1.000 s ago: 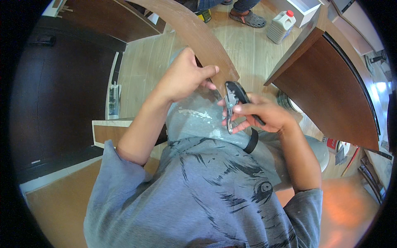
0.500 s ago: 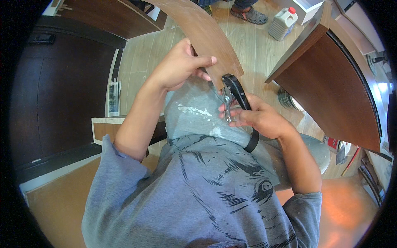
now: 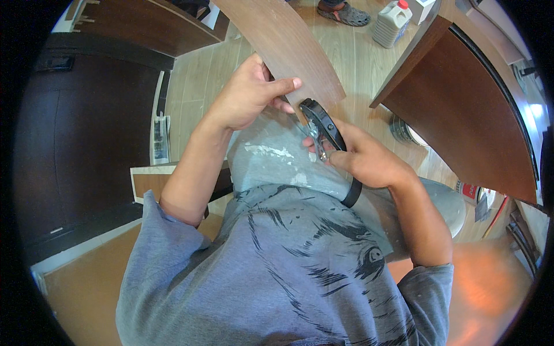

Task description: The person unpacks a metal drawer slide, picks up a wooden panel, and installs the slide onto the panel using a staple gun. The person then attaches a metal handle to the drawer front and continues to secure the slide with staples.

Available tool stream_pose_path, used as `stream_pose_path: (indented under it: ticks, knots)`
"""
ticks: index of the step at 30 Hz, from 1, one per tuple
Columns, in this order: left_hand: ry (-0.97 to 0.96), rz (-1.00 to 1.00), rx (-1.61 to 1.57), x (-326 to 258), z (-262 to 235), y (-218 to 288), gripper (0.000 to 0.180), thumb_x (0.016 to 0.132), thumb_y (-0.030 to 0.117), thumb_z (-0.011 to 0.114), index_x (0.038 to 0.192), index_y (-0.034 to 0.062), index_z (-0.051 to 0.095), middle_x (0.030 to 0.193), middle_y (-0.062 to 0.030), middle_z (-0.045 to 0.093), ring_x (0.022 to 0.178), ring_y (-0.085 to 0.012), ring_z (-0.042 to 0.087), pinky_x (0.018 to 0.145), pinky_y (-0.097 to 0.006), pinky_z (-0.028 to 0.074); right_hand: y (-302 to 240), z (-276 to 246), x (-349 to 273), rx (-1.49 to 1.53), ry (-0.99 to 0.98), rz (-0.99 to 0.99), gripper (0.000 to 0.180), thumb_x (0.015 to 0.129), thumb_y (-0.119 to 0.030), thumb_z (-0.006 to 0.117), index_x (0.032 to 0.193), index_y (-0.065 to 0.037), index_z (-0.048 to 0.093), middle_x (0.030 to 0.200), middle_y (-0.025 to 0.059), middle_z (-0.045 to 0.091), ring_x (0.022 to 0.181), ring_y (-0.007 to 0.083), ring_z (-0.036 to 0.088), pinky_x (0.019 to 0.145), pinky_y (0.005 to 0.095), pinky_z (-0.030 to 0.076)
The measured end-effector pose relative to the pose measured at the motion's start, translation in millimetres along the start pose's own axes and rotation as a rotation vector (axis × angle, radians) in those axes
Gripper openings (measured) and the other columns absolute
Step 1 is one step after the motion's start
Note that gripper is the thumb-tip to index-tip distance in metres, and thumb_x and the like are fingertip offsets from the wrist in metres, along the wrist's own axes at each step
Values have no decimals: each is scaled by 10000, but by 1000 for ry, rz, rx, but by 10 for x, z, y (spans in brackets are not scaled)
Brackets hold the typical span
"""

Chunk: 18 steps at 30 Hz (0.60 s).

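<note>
A long brown wood-grain strip (image 3: 288, 49) slants away from me toward the top of the view. My left hand (image 3: 248, 95) grips its left edge, thumb on top and fingers underneath. In my right hand (image 3: 363, 150) is a black hand tool with shiny metal parts (image 3: 319, 124), whose exact kind I cannot make out. Its black head meets the near end of the strip, and its long curved black part runs back toward my lap. The fingers of my right hand are wrapped round the metal part, partly hidden behind the tool.
My legs, in pale paint-spotted trousers (image 3: 271, 153), lie beneath the work. A dark brown panel (image 3: 467, 115) stands at the right, with a can (image 3: 407, 131) beside it. Beyond are a white jug with a red cap (image 3: 392, 24) and another person's clog (image 3: 344, 14). A dark door (image 3: 86, 132) is at left.
The strip has turned slightly, showing more of its broad face. The tool's head has shifted a little left, and my right fingers have drawn in around its metal part.
</note>
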<state>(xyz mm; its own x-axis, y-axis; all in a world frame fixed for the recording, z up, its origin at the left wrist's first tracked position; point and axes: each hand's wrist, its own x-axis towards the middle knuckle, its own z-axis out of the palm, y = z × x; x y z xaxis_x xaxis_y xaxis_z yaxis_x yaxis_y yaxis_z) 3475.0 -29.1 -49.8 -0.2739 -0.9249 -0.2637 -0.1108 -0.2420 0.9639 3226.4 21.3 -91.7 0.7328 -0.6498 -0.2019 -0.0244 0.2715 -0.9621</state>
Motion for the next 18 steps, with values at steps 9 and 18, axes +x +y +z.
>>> stream_pose_path:
  ticks: [9, 18]
  knots:
    - [6, 25, 65, -46, 111, 18, 401, 964, 69, 730, 1283, -27, 508, 1121, -122, 683, 840, -145, 714, 638, -260, 639, 50, -12, 1, -115, 57, 11, 248, 900, -87, 612, 1115, 23, 666, 913, 116, 636, 897, 201, 594, 870, 348, 477]
    - [65, 69, 56, -56, 152, -10, 407, 957, 102, 755, 1279, -30, 544, 1088, -103, 709, 889, -139, 727, 637, -253, 652, 2, -30, -26, -142, 82, 22, 227, 919, -108, 620, 1093, 36, 647, 894, 168, 649, 869, 233, 597, 839, 389, 475]
